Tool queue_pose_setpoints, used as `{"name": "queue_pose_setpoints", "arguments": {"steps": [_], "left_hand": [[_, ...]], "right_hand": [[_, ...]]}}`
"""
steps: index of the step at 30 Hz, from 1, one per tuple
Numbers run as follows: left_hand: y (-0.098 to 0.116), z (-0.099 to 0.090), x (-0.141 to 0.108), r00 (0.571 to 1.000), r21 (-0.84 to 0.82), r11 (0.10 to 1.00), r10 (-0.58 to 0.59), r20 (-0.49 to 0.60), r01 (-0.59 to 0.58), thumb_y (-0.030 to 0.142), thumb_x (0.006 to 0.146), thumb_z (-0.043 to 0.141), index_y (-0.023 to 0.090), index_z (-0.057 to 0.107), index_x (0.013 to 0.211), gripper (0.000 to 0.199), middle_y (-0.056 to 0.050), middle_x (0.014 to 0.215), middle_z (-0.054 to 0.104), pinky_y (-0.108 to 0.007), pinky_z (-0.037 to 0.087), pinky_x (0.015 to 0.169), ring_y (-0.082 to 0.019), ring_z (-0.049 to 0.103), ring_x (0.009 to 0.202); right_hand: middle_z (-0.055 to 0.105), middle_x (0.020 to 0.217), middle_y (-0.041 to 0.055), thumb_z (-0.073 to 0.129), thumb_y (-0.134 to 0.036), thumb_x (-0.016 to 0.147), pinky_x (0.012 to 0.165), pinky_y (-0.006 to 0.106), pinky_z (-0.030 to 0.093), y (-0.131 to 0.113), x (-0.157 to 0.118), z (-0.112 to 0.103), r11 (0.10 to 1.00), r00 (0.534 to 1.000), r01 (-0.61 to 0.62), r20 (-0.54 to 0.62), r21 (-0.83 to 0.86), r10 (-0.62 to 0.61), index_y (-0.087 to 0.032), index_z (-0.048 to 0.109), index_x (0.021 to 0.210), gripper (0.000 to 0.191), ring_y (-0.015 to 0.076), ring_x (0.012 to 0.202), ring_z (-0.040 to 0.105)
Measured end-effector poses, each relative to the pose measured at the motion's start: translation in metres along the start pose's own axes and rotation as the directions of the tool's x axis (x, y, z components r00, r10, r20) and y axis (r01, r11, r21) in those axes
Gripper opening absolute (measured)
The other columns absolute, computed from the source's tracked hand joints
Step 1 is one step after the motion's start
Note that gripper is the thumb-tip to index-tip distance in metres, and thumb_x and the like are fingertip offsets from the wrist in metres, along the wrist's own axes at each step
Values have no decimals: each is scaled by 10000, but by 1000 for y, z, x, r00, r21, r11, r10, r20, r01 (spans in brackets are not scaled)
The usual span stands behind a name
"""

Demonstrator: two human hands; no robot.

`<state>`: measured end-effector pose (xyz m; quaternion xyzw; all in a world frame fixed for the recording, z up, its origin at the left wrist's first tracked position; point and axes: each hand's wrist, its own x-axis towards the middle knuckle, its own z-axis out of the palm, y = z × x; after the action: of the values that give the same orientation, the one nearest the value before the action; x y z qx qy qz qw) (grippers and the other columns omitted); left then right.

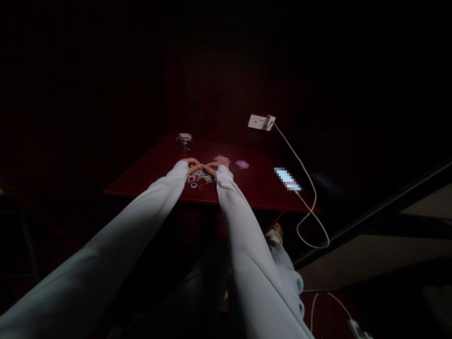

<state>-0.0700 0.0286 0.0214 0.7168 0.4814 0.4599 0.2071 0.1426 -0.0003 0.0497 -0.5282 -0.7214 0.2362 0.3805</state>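
Note:
My left hand (191, 163) and my right hand (213, 166) meet fingertip to fingertip low over the table. Both are closed in a pinch; anything between the fingers is too small to make out. Just below them lies a loose heap of coloured hair ties (198, 176), partly covered by my hands. A pale hair tie (194, 185) rests apart on the near side of the heap. Beyond my right hand is a pile of small pink bands (221, 159). A second pink pile (242, 164) sits to its right.
The dark red table (141, 176) has a lidded clear jar (184, 139) at its back left. A phone (287, 179) lies at the right, its white cable (306, 165) running to a wall socket (257, 122) and looping below the edge. The surroundings are very dark.

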Motion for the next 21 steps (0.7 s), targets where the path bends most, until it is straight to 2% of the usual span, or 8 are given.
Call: {"name": "queue_pose_setpoints", "arguments": {"steps": [4,11,14,17,21], "left_hand": [[0,0,0,998,-16,998,-54,-38,53,668,732,777,215,755,739,454,-5,620,627,-289,392,598,-174,538,629],[2,-1,-1,998,-26,998,-59,-39,58,663,735,805,211,775,739,453,5,591,612,-279,369,570,-156,502,580],[3,0,-1,998,-26,998,-56,-41,55,652,759,811,207,779,738,446,7,587,611,-275,370,568,-156,508,584],[5,0,0,998,-7,999,-51,-33,51,617,782,811,199,785,741,421,-12,633,649,-285,393,590,-164,528,615],[6,-1,0,1000,-9,1000,17,-10,-18,601,809,799,208,785,746,398,-47,771,741,-300,455,648,-183,590,684]], "right_hand": [[814,1180,9,824,-571,956,1252,384,412,0,-2,0,999,1000,-7,-19,38,7,-306,885,896,279,258,1378,600],[820,1155,32,810,-607,949,1235,407,451,-3,2,0,993,996,-84,-32,86,87,-283,880,870,341,291,1372,616],[829,1113,23,799,-642,945,1224,412,471,0,4,3,992,996,-73,-48,99,78,-296,874,836,371,288,1345,635],[841,1082,22,778,-669,952,1224,417,479,4,6,6,993,997,-56,-50,101,62,-304,876,832,397,290,1347,640],[847,1107,28,775,-650,963,1222,403,479,7,8,8,994,998,-58,-32,90,61,-292,880,847,391,296,1364,641]]}}
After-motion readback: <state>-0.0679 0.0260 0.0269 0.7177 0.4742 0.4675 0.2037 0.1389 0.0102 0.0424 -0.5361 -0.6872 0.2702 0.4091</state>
